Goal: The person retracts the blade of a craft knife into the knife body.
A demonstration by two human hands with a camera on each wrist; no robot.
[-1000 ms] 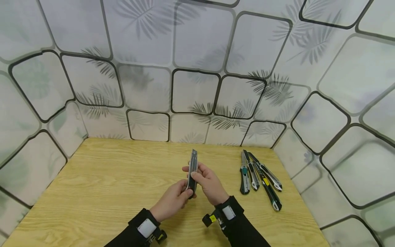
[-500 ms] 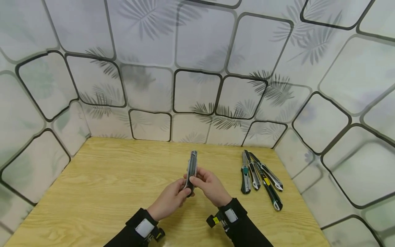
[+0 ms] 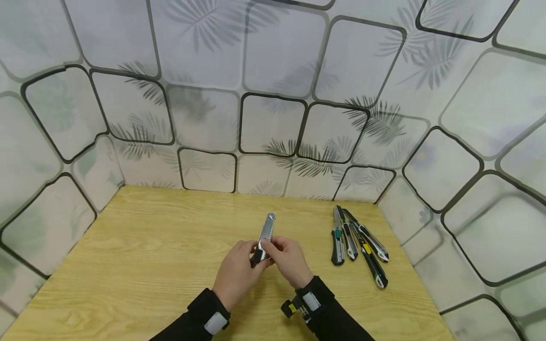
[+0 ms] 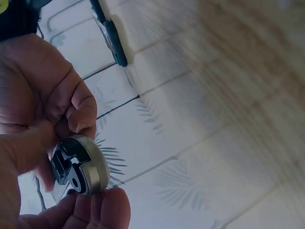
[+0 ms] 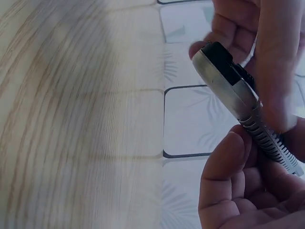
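Both hands hold a silver and black utility knife [image 3: 266,230] above the middle of the table. Its rounded silver end points away from me, and the black end lies by the left hand. Fingers of my left hand [image 3: 237,271] grip the black end; in the left wrist view the knife [image 4: 97,169] appears end-on between thumb and fingers. My right hand [image 3: 291,259] pinches the knife's middle, thumb on top. The right wrist view shows the ribbed edge of the knife [image 5: 264,136] by the right fingers [image 5: 224,160]. No blade is visible sticking out.
Several more utility knives lie in a loose fan on the wooden table [image 3: 162,246] at the right: one with a teal slider [image 3: 337,244], one with a yellow slider [image 3: 372,258]. A patterned curtain [image 3: 273,123] stands behind and along both sides.
The utility knife has turned, tilting its tip rightward and showing a silver face instead of the dark one. My left hand has rolled inward and moved closer to the right hand.
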